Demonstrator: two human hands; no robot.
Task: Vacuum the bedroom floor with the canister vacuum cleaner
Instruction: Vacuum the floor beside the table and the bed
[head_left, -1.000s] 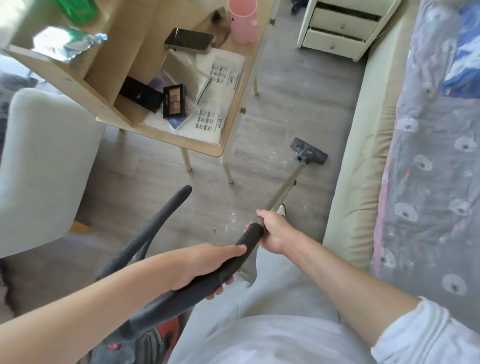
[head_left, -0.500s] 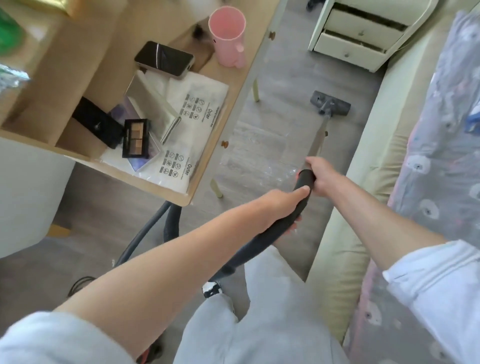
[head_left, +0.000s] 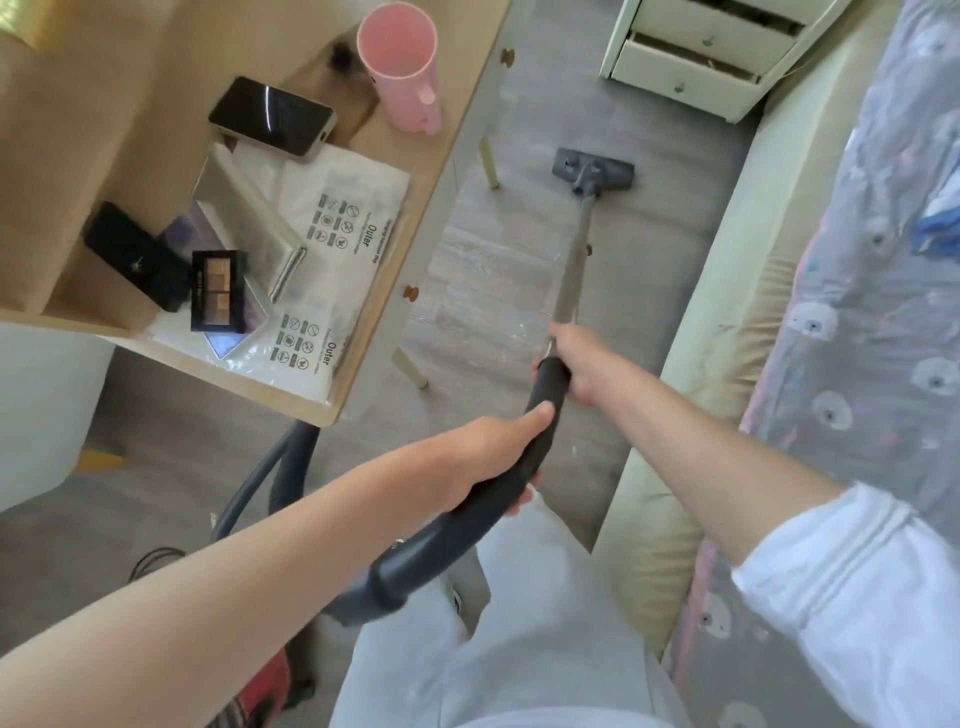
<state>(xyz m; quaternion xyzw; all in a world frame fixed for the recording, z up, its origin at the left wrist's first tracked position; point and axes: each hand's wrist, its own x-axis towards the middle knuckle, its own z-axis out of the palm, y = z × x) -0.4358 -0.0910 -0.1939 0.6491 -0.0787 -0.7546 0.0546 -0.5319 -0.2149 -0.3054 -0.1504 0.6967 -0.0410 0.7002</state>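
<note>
At the bottom edge of the view, just left of the person's grey trousers (head_left: 519, 649), a red canister body (head_left: 260, 696) shows only as a sliver, and a dark hose (head_left: 275, 473) loops up from it past the corner of the wooden desk (head_left: 332, 410). Above the knees the left hand (head_left: 483, 457) wraps its fingers round the curved black handle (head_left: 467, 525), thumb laid along the top. A little further forward the right hand (head_left: 576, 364) grips the upper end of that same handle, where it meets the metal wand (head_left: 571, 275). The wand runs straight ahead over the grey wood floor (head_left: 665, 260) in the lane between the desk and the bed (head_left: 727, 338), which lies along the right with a grey patterned cover (head_left: 872, 312). At the wand's far end the grey floor head (head_left: 595, 169) sits flat on the boards, close to one pale desk leg (head_left: 488, 163). On the desk lie white printed plastic bags (head_left: 343, 228), an open eyeshadow palette (head_left: 217, 291), a phone (head_left: 272, 115) face up and a pink cup (head_left: 402, 62). Farthest off stands a cream drawer unit (head_left: 696, 57) with its drawers slightly ajar.
</note>
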